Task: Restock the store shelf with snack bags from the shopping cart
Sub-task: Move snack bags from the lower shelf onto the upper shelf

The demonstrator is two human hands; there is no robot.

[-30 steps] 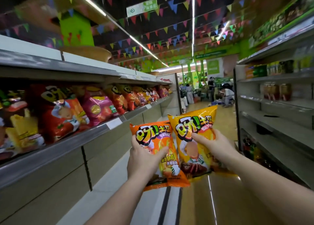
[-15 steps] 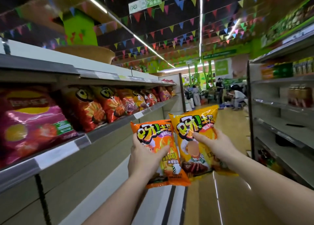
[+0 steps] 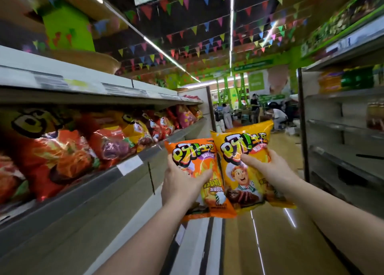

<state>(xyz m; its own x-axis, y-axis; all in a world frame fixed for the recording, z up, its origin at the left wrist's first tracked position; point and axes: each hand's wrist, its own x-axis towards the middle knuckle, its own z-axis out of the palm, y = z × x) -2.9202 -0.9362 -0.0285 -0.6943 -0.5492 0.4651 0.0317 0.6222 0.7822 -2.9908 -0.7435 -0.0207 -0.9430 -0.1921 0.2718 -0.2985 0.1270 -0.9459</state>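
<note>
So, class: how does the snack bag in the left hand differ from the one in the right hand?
The left hand grips an orange bag; the right hand grips a yellow bag. The yellow bag is held higher and overlaps the orange bag's edge. The yellow bag shows a cartoon chef; the hand mostly covers the orange bag's picture. Both carry the same logo.

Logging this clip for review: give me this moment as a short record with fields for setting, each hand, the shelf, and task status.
setting: store aisle, shelving on both sides
left hand: grips orange snack bag
right hand: grips yellow snack bag
bags: side by side, upright, yellow overlapping orange's edge
left shelf: lined with shelved snack bags
cart: not in view
status: both bags in hand, not yet shelved
</note>
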